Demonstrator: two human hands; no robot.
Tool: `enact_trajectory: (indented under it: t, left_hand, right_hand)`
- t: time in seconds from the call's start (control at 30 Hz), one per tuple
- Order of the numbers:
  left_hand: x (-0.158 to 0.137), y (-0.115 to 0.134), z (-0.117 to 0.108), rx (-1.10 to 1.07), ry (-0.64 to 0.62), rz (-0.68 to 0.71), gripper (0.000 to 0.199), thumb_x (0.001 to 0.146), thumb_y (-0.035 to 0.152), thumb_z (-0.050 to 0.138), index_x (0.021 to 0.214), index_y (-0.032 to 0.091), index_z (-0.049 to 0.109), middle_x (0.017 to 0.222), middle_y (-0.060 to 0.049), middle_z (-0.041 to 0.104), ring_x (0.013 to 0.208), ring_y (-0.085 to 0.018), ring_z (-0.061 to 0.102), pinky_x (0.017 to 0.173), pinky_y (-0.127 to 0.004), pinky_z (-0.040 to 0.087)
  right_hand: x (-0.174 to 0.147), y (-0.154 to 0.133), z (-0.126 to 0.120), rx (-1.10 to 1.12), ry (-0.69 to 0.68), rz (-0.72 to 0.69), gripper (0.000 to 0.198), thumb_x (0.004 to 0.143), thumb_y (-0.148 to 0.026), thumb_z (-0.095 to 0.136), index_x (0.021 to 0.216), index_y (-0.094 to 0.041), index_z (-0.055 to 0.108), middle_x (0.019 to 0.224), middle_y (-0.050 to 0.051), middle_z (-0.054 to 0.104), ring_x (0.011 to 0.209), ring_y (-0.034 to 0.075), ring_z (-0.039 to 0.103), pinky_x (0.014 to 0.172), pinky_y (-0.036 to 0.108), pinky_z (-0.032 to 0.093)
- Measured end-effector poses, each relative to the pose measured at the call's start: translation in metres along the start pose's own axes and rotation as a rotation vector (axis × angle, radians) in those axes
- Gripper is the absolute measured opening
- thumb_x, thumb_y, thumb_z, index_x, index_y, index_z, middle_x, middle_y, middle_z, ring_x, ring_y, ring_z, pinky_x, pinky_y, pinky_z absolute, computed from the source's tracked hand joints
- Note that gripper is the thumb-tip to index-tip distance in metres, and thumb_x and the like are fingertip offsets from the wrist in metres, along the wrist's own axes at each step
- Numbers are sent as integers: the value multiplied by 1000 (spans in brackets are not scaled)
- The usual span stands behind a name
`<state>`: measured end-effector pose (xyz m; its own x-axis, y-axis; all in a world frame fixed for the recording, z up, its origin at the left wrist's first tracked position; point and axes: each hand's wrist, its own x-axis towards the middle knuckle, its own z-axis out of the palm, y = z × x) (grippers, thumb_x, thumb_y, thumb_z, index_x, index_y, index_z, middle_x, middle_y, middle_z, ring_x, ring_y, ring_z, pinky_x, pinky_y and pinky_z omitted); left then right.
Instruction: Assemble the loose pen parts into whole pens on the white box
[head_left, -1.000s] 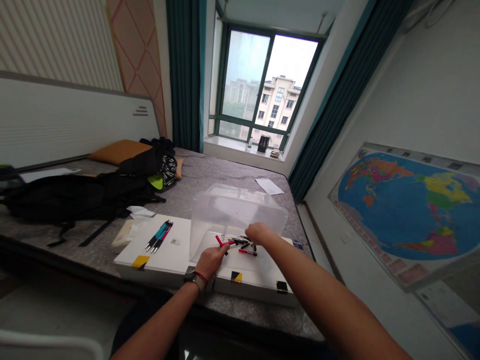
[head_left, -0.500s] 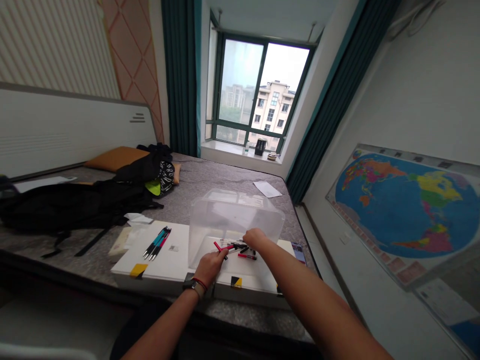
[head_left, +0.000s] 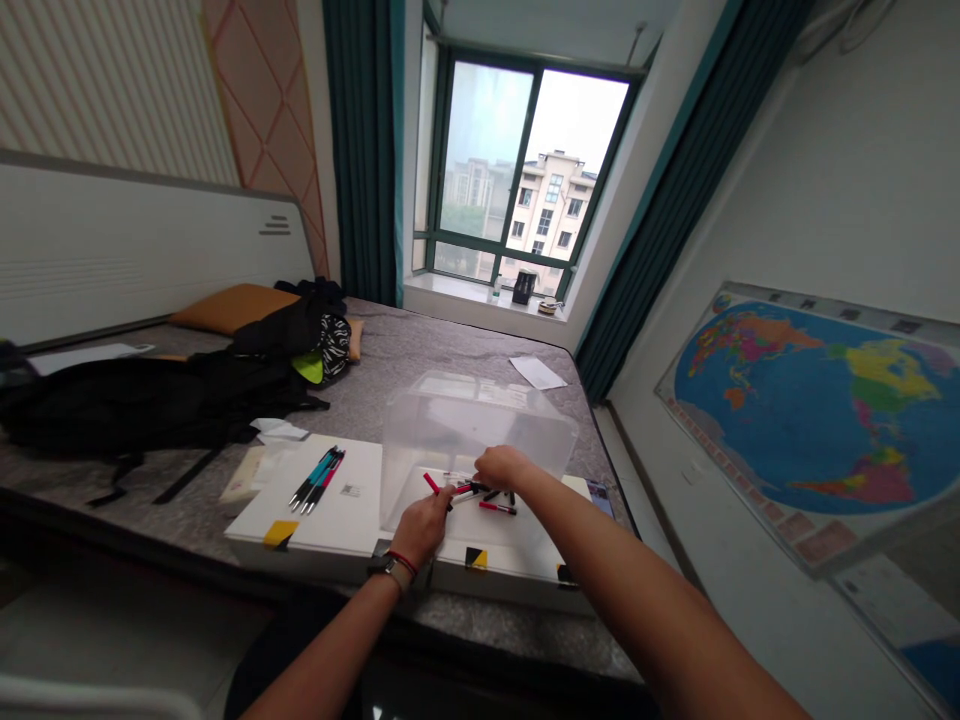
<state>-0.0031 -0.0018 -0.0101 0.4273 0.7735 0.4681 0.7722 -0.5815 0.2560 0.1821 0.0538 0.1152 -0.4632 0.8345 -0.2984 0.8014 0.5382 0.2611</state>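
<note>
My left hand [head_left: 422, 525] is closed around red pens [head_left: 431, 484], whose ends stick out past the fingers. Just beyond it, my right hand [head_left: 504, 468] has its fingers pinched on a pen, mostly hidden, near the dark ends of the held ones. Both hands are at the opening of a clear plastic box [head_left: 427, 425] lying on its side. Below my right hand, a red pen [head_left: 497, 508] and several dark pens lie loose. To the left, a sorted row of teal, black and red pens [head_left: 319, 480] rests on a white box [head_left: 349, 520].
White boxes with yellow-and-black corner labels stand side by side on a grey bed surface [head_left: 442, 345]. A tissue pack [head_left: 244, 475] touches their left end. A black backpack [head_left: 150, 405] lies farther left; a white paper sheet [head_left: 538, 373] lies behind the clear box.
My right hand has shifted slightly left, closer to the pens in my left hand. The left hand keeps its hold, and the row of pens stays put. The view has tilted slightly.
</note>
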Motion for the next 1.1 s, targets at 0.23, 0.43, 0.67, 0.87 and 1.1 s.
enact_trajectory:
  t: [0.23, 0.43, 0.67, 0.87, 1.1]
  left_hand:
    - [1, 3, -4, -17, 61, -83, 32, 87, 14, 37, 117, 16, 47, 84, -8, 65, 73, -20, 62, 66, -30, 47]
    - [2, 5, -6, -25, 78, -115, 32, 85, 16, 41, 117, 15, 44, 80, -7, 64, 71, -21, 62, 64, -30, 45]
    - [0, 4, -2, -103, 121, -158, 21, 85, 20, 42, 105, 16, 43, 70, -4, 60, 63, -22, 62, 55, -27, 40]
    - [2, 6, -19, -416, 182, -218, 15, 88, 27, 41, 101, 19, 40, 74, -1, 57, 58, -15, 57, 55, -25, 38]
    - [3, 8, -29, -538, 42, -200, 14, 85, 30, 47, 94, 20, 43, 57, 7, 46, 49, -12, 48, 52, -23, 33]
  right_hand:
    - [13, -23, -2, 34, -41, -41, 24, 79, -21, 59, 98, -11, 70, 96, 20, 69, 90, 28, 67, 73, 34, 54]
    - [16, -17, -3, 41, -100, -20, 35, 74, -32, 67, 103, -12, 68, 102, 21, 67, 95, 30, 66, 76, 37, 54]
    - [21, -23, 1, 54, -38, -60, 24, 76, -18, 62, 98, -13, 69, 99, 20, 68, 92, 28, 67, 74, 35, 54]
    - [19, -28, 7, 53, 43, -73, 22, 82, -15, 54, 97, -14, 69, 98, 18, 69, 90, 27, 67, 73, 37, 54]
    - [5, -3, -3, 58, -34, -25, 25, 74, -18, 66, 98, -13, 69, 98, 19, 69, 92, 25, 67, 75, 32, 53]
